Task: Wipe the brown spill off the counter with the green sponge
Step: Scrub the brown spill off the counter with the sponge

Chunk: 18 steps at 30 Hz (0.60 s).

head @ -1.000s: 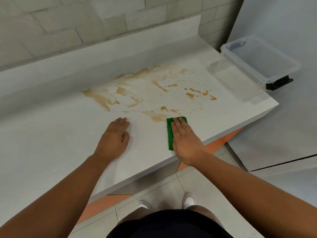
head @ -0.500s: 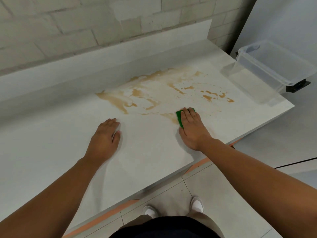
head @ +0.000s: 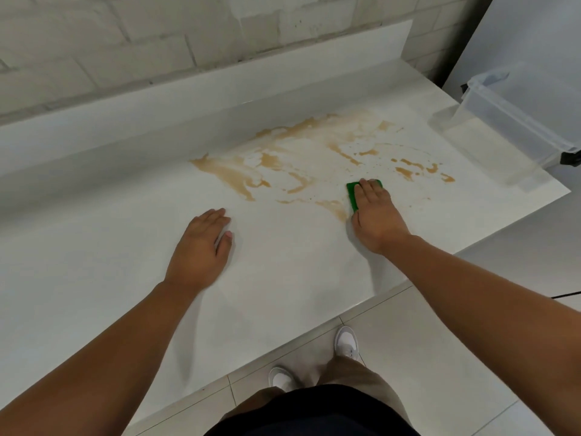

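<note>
A brown spill (head: 270,165) spreads in streaks and drops across the middle of the white counter (head: 94,247). My right hand (head: 375,215) lies flat on the green sponge (head: 352,195) with straight fingers and presses it onto the spill's near edge. Only the sponge's left and far rims show past the hand. My left hand (head: 201,247) rests flat on the bare counter, to the left of and nearer than the spill, holding nothing.
A clear plastic bin (head: 515,121) with a black latch stands at the counter's right end. A low backsplash (head: 220,89) and a white brick wall run behind. The counter's front edge runs diagonally above the tiled floor, where my shoes stand.
My right hand has pushed the sponge away from the counter's front edge into the spill's near streaks. My left hand has stayed flat on the counter.
</note>
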Available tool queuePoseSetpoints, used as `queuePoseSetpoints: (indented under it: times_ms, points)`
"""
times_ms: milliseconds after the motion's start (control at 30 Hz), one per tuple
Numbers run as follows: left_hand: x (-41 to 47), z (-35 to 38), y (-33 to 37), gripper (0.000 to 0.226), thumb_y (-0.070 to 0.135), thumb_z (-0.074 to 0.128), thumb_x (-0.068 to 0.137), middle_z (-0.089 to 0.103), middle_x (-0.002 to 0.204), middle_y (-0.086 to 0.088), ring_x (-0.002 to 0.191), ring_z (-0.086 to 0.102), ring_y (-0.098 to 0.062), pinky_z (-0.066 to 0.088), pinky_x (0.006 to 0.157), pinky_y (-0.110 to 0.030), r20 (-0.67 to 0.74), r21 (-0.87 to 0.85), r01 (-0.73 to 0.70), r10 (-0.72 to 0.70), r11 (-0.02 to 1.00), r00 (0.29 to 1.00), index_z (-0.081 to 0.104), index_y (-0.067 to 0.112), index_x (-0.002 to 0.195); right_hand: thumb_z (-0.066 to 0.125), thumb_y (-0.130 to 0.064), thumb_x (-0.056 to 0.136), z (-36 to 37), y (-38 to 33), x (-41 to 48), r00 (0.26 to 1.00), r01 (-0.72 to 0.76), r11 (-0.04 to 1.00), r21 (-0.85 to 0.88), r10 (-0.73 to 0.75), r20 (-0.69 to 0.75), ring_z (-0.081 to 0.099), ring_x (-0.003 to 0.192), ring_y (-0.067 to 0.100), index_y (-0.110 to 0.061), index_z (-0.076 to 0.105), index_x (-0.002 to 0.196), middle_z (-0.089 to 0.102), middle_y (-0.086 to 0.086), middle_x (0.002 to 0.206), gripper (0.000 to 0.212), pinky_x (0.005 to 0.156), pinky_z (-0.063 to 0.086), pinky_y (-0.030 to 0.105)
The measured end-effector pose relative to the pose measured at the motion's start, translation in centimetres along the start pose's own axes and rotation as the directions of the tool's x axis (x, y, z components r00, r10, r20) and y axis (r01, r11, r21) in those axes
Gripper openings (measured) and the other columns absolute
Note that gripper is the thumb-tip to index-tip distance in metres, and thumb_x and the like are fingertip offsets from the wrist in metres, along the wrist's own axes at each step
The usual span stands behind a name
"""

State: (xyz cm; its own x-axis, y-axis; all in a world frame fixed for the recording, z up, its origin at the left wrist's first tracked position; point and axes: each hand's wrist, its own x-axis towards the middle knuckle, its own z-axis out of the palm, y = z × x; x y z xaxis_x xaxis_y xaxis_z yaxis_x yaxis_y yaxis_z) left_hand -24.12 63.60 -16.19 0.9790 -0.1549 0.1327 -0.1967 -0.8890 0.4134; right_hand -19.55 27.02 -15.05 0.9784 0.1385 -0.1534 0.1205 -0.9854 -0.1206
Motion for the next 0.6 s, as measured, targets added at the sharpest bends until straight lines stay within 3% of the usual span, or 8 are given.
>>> queuePoseSetpoints:
  times_ms: [100, 200, 333, 467, 600]
  points:
    - [0.0, 0.0, 0.1, 0.045, 0.035, 0.039, 0.100, 0.050, 0.147, 0.000, 0.141, 0.037, -0.016, 0.029, 0.117, -0.036, -0.008, -0.002, -0.005, 0.005, 1.000, 1.000, 0.059, 0.013, 0.134, 0.020, -0.031, 0.097, 0.8, -1.4, -0.6, 0.991, 0.137, 0.990, 0.037, -0.137, -0.006, 0.002, 0.150, 0.030, -0.002, 0.015, 0.153, 0.009, 0.015, 0.162, 0.063, 0.122, 0.003, 0.041]
    - [0.0, 0.0, 0.1, 0.045, 0.034, 0.040, 0.099, 0.051, 0.146, -0.001, 0.140, 0.038, -0.016, 0.028, 0.118, -0.034, -0.016, -0.002, -0.008, 0.008, 1.000, 1.000, 0.060, 0.013, 0.133, 0.014, -0.037, 0.100, 0.6, -1.0, -1.8, 0.972, 0.229, 0.970, 0.080, -0.232, 0.029, -0.005, 0.150, 0.022, -0.007, 0.009, 0.155, 0.002, 0.008, 0.163, 0.062, 0.122, -0.001, 0.035]
    - [0.0, -0.1, 0.4, 0.045, 0.033, 0.041, 0.099, 0.052, 0.146, -0.002, 0.140, 0.039, -0.018, 0.024, 0.118, -0.029, -0.014, 0.005, -0.003, 0.003, 1.000, 1.000, 0.060, 0.012, 0.133, 0.017, -0.040, 0.104, -0.2, 0.3, -1.8, 0.976, 0.213, 0.977, 0.018, -0.214, 0.050, -0.007, 0.150, 0.018, -0.009, 0.003, 0.155, -0.003, 0.005, 0.164, 0.061, 0.122, 0.000, 0.032]
    - [-0.2, 0.0, 0.5, 0.044, 0.031, 0.041, 0.099, 0.052, 0.146, -0.004, 0.139, 0.040, -0.020, 0.026, 0.118, -0.033, -0.021, 0.029, -0.012, 0.013, 0.999, 1.000, 0.060, 0.010, 0.133, 0.019, -0.037, 0.103, 0.0, -1.6, -0.2, 0.985, 0.170, 0.985, -0.028, -0.170, 0.019, -0.009, 0.150, 0.022, -0.008, 0.004, 0.155, -0.003, 0.007, 0.164, 0.061, 0.122, -0.001, 0.037]
    - [-0.1, 0.4, 0.2, 0.046, 0.030, 0.040, 0.099, 0.053, 0.145, -0.007, 0.138, 0.043, -0.022, 0.026, 0.119, -0.035, -0.027, 0.066, -0.042, 0.044, 0.997, 0.999, 0.060, 0.007, 0.133, 0.017, -0.039, 0.101, 0.6, -4.6, -0.2, 0.959, 0.282, 0.959, 0.014, -0.283, 0.028, -0.009, 0.150, 0.020, -0.011, 0.005, 0.156, -0.002, 0.004, 0.164, 0.063, 0.122, -0.002, 0.038]
